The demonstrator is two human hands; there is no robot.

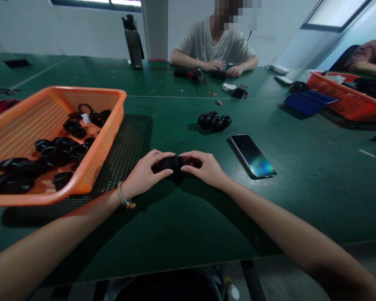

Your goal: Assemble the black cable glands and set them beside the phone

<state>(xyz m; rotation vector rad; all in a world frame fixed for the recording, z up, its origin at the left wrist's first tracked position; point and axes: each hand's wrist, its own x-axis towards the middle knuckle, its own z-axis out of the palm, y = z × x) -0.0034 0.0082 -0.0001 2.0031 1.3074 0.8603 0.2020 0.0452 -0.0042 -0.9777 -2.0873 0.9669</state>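
Observation:
Between my hands, just above the green table (pixel 163 234), is a small black round part (pixel 173 162). My left hand (pixel 147 171) grips its left side, thumb below and fingers above. From the right, my right hand (pixel 205 168) pinches the same part with thumb and fingers. A bracelet circles my left wrist. Several black ring-like parts (pixel 214 121) stand in a cluster beyond my right hand. More black parts (pixel 54 151) lie in an orange basket (pixel 108 144) at the left. Dark shadow hides the underside of the held part.
A phone (pixel 253 155) lies right of my right hand. Farther back are a power drill (pixel 189 74), a bottle (pixel 133 44), a blue tray (pixel 310 102) and another orange basket (pixel 338 102). A person sits across the table, another at the far right.

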